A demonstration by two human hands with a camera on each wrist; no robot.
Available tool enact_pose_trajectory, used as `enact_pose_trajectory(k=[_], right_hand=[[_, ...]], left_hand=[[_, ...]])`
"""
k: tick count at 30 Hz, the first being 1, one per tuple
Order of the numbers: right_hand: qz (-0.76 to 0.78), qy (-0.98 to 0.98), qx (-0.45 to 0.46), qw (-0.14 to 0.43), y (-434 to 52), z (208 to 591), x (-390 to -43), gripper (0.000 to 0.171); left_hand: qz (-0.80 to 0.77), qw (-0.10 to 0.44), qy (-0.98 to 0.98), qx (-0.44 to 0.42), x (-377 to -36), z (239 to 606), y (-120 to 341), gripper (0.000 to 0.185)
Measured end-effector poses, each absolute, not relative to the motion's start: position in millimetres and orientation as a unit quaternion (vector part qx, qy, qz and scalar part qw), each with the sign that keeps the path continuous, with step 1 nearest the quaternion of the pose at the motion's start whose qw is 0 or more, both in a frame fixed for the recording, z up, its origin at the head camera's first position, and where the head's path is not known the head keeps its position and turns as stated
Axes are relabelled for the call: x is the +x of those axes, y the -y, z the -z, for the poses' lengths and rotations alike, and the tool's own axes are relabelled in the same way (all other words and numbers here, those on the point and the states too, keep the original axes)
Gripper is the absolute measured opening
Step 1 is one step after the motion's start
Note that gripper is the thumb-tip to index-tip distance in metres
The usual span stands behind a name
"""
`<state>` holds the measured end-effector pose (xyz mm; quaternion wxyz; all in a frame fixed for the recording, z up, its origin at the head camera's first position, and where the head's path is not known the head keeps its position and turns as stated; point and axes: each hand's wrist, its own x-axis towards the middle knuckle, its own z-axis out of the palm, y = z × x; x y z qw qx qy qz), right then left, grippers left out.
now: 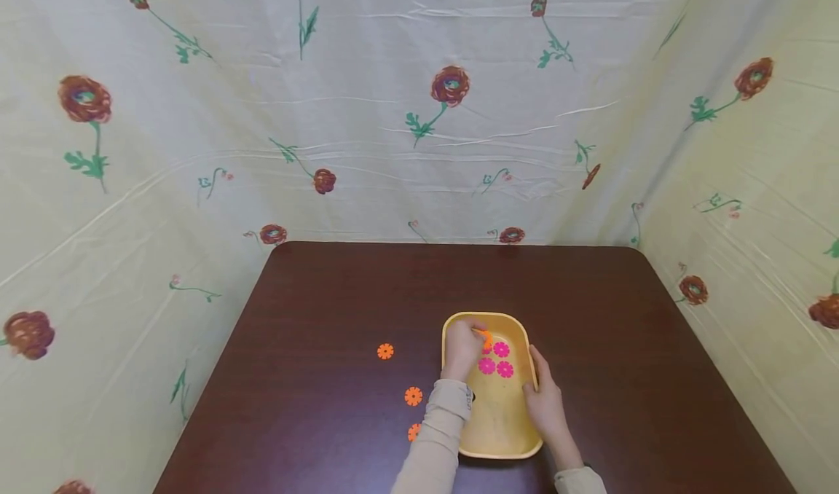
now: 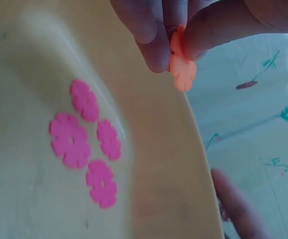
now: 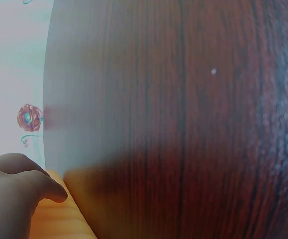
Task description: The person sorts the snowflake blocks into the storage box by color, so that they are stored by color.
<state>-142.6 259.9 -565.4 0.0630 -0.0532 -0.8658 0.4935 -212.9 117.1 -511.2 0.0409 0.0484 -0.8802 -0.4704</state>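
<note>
I am looking down at a dark brown tabletop [image 1: 590, 319] hung round with pale cloth printed with red flowers. A yellow tray [image 1: 498, 443] sits in front of me, at about 6 o'clock on the tabletop. My left hand [image 1: 462, 348] is inside the tray near its far end, at roughly 11 o'clock within it, and its fingers [image 2: 151, 35] pinch a small orange flower-shaped disc [image 2: 182, 72] by the edge, thumb against two fingertips, holding it above the tray's inner wall. My right hand [image 1: 547, 406] rests along the tray's right rim at 3 o'clock, fingers curled over the edge and steadying it; it carries nothing else. Four pink flower discs [image 2: 79, 144] already lie in a close cluster on the tray floor, just beside where the orange one hangs. Outside the tray, to its left at about 9 o'clock, three more orange discs lie flat on the tabletop: one farther off [image 1: 385, 351], one nearer [image 1: 413, 396], and one [image 1: 414, 431] partly hidden by my left sleeve. As I judge it, the pink pieces are all gathered, the first orange piece is on its way in and not yet released, and three orange pieces are left to collect.
</note>
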Motion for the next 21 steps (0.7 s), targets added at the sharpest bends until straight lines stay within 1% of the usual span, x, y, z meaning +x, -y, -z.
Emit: enact_pose_trajectory(k=[6,13,18,21], right_hand=[[-0.491,0.868,-0.050,0.063,-261.2,566.2,-142.8,0.059],[-0.492,0.865,-0.046,0.082,-261.0,568.4,-143.4,0.061],[-0.490,0.867,-0.046,0.078,-261.7,567.3,-142.9,0.061],[-0.494,0.866,-0.050,0.066,-262.0,566.8,-143.3,0.061]], left_hand=[[0.479,0.010,0.877,0.048,-206.5,519.3,-129.6,0.012],[0.443,-0.033,0.895,0.029,-197.4,526.1,-137.3,0.007],[0.401,-0.065,0.914,-0.004,-190.2,530.0,-140.6,0.008],[0.363,-0.085,0.928,-0.023,-188.8,533.6,-142.7,0.008]])
